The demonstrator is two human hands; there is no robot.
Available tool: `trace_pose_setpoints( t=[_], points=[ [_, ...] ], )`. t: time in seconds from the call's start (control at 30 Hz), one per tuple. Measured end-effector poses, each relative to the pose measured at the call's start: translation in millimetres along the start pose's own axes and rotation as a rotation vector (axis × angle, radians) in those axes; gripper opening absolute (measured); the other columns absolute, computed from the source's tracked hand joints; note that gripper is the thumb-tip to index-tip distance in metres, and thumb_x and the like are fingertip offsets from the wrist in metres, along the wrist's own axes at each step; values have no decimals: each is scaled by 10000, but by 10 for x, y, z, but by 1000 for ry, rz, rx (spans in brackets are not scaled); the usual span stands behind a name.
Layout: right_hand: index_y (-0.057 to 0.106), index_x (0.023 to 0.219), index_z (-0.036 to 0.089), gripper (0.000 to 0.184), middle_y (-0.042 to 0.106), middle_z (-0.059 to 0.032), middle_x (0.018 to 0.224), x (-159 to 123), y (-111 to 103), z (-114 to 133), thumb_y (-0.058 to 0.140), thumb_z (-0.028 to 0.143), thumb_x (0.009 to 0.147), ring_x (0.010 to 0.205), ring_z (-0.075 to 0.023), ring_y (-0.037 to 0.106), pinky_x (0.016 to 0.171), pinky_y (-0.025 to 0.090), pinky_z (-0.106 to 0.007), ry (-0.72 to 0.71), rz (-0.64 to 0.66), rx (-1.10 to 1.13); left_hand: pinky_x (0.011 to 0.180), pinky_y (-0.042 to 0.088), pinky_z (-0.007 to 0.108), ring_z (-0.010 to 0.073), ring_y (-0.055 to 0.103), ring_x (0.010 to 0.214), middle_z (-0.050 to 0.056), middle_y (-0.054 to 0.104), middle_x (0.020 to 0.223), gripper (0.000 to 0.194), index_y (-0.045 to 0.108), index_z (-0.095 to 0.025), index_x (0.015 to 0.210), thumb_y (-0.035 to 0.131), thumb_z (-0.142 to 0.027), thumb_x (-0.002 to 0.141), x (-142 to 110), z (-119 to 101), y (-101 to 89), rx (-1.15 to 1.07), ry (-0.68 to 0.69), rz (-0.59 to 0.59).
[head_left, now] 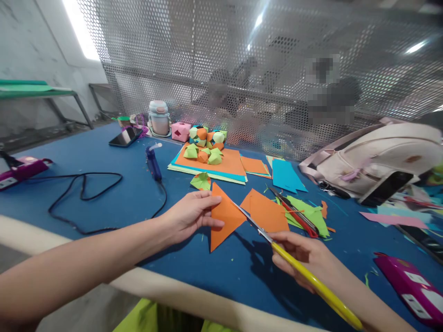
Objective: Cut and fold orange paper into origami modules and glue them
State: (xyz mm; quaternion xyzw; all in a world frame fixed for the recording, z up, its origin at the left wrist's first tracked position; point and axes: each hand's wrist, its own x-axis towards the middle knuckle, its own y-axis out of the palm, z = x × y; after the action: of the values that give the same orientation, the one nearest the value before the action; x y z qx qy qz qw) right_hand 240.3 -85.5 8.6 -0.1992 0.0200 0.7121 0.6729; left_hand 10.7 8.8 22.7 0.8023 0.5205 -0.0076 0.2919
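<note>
Between my left fingers (211,201): orange paper triangle (227,216), pinched.
Inside my right fingers (282,237): yellow-handled scissors (301,269), clamped, blades (254,223) at the triangle's edge.
Just beyond those: orange sheet (268,212) on the desk (114,203).

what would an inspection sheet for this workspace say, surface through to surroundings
Surface: blue tabletop with a pale front edge, small paper bits scattered on it
Things in hand: triangular orange paper; yellow-handled scissors, blades at the paper's edge
Clutter: green paper scraps toward the right
Hands: left hand pinches the paper; right hand holds the scissors
Cables: black cable loops at left; forearm hides part
Surroundings: perforated metal screen behind the table; pale backpack at right
</note>
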Motion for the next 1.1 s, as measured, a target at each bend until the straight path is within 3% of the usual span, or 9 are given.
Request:
trace_pose_setpoints(
  t=[0.17, 0.37, 0.6, 0.8, 1.1],
  points=[
    [658, 949, 181, 482, 430, 63, 511, -31, -14, 28, 761, 474, 579, 429, -57, 375, 330, 234, -174, 68, -5, -14, 529, 602, 246, 64, 534, 507, -28, 461, 600, 84, 586, -103, 727, 655, -141, 757, 16, 16, -4, 3, -5, -17],
    [660, 922, 186, 478, 521, 23, 642, 30, 34, 5, 778, 478, 562, 543, -86, 448, 458, 365, -209, -42, -4, -13, 546, 602, 242, 50, 517, 466, -35, 466, 584, 54, 619, -97, 783, 648, -138, 763, 6, 30, 6, 0, -16, 29],
    [640, 912, 174, 526, 533, 20, 673, 49, 129, 164, 771, 509, 529, 461, -43, 347, 346, 188, -186, 20, 34, 55, 534, 594, 222, 91, 611, 555, 52, 609, 753, 89, 639, -85, 853, 619, -132, 780, -20, 34, 19, -6, -48, 54],
    [637, 844, 183, 511, 535, 19, 634, 36, 164, 255, 791, 482, 460, 462, -64, 407, 327, 213, -190, 95, -31, 20, 512, 591, 218, 99, 631, 570, 74, 638, 830, 104, 649, -87, 860, 563, -99, 803, -44, 16, 37, -37, -62, 69],
    [624, 959, 180, 493, 462, 66, 540, 83, 131, 186, 752, 466, 578, 393, -37, 290, 349, 232, -195, 52, 41, 11, 533, 594, 221, 108, 625, 552, 38, 600, 671, 97, 653, -79, 847, 639, -138, 772, -25, 35, 32, -23, -81, 75]
  ],
)
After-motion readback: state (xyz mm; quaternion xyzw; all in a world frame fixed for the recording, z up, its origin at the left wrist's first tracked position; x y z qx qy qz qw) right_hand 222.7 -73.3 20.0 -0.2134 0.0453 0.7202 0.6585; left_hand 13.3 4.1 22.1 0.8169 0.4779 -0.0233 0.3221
